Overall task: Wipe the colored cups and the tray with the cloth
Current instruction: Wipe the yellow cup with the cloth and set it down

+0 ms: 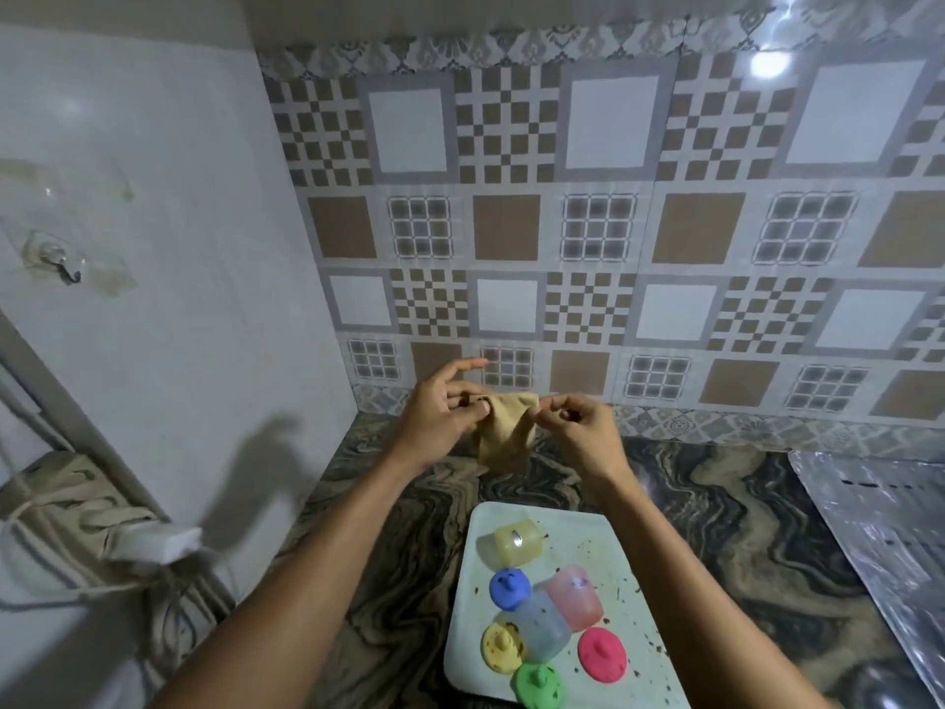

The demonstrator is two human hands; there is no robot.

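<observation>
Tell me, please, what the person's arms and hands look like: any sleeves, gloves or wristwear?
Both forearms are bare to the frame's edge, no sleeve in view. The left hand and right hand are ungloved, and neither wrist carries a watch or bracelet.

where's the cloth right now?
Head view, centre: the tan cloth hangs pinched between the left hand and right hand, above the marbled counter, beyond the white tray, in front of the tiled wall.
</observation>
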